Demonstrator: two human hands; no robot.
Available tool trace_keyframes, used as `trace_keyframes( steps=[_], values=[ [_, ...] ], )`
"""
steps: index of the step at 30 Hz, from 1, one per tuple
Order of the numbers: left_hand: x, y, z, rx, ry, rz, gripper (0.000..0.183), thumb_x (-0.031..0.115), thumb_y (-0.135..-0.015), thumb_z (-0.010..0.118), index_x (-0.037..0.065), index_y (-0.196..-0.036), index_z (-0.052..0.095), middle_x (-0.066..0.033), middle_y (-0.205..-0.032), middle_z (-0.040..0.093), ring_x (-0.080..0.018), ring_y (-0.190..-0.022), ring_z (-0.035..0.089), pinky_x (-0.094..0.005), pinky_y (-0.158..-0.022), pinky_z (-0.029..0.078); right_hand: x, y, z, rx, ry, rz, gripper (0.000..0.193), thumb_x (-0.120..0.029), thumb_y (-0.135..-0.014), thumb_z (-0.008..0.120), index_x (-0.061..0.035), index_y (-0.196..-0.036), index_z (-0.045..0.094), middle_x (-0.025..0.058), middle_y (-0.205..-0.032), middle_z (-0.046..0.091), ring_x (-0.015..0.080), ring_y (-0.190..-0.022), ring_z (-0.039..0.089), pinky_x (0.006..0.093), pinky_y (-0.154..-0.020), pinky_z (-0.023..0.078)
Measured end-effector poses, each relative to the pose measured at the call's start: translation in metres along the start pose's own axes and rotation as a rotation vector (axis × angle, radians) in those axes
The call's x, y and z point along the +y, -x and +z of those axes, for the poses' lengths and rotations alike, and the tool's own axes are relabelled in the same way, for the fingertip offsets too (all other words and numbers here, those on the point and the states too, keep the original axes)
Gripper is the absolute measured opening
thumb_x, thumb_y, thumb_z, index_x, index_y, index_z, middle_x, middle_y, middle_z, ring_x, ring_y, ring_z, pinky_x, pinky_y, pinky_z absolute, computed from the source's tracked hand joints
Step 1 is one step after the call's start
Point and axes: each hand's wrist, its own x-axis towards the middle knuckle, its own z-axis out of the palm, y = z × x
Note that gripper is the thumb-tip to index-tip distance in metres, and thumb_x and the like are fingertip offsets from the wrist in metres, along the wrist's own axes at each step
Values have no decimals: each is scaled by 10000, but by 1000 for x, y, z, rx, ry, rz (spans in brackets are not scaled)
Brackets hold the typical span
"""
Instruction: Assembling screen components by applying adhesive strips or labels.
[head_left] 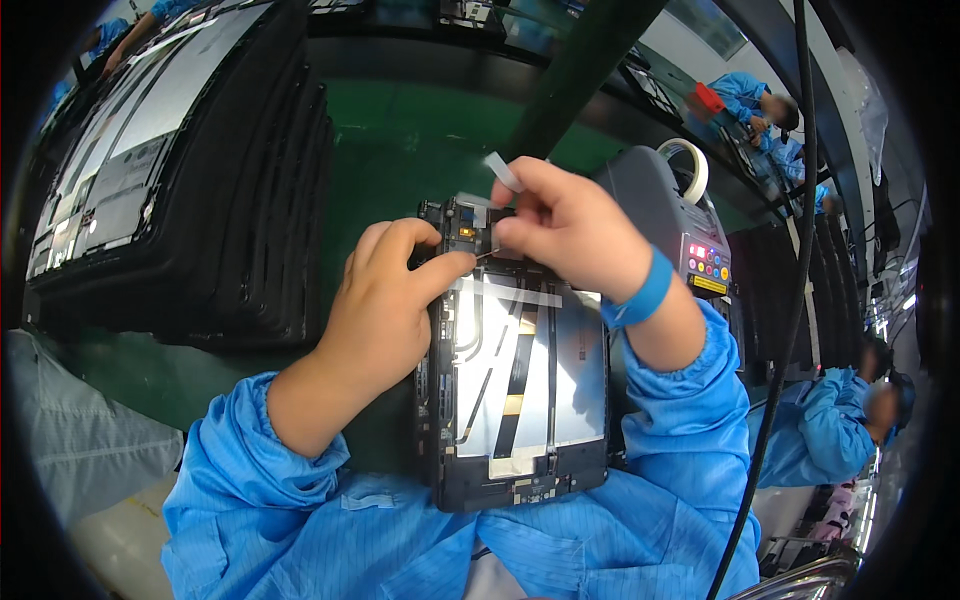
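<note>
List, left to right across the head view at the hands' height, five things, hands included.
Stack of black panels, left hand, right hand, grey machine with lit buttons, black cable.

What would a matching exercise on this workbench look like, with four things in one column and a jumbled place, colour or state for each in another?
Things:
1. Roll of tape
2. Right hand
3. Stack of dark panels
4. Wristband

Places, colours and states:
A. Left of the opened tablet
B. Blue
C. At the top of the grey machine
D. Has a short pale strip against its index finger

Right pairs: 1-C, 2-D, 3-A, 4-B
</note>
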Motion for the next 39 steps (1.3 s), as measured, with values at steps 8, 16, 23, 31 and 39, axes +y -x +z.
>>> trace_keyframes(
  steps=[8,16,23,31,39],
  values=[
    [-2,-1,3,-28,82,-54,384,-110,-670,553,95,-975,666,-124,-1025,507,-316,-1017,483,-392,-899,413,4,-13,3,-81,414,-598,126,-26,-740,685,-43,-839,607,102,-836,528,301,-848,507,374,-737,435],
    [-3,-1,1,-27,75,-36,407,-121,-660,539,102,-975,669,-122,-1034,508,-321,-1032,480,-401,-910,412,22,-10,5,145,301,-391,299,-136,-699,771,-81,-974,667,59,-820,526,218,-841,503,339,-751,437],
    [-2,-1,-1,-11,75,-41,414,-130,-649,537,97,-968,672,-118,-1032,510,-315,-1038,481,-398,-910,411,15,-12,1,-121,-59,-167,164,-181,-802,722,-25,-800,668,45,-779,515,161,-744,505,280,-652,423],
    [-2,0,-2,10,99,-38,400,-127,-646,542,81,-956,688,-118,-1018,517,-308,-1029,485,-389,-904,413,6,-17,5,-56,112,49,265,-236,-825,614,21,-764,639,174,-628,588,296,-554,556,368,-555,451],
    [-3,1,-1,13,122,-40,436,-160,-620,495,56,-946,686,-143,-1032,516,-317,-1024,487,-378,-906,412,-5,-19,13,-8,353,71,244,-219,-776,613,22,-757,644,180,-653,609,325,-602,595,392,-590,476]
  ],
)
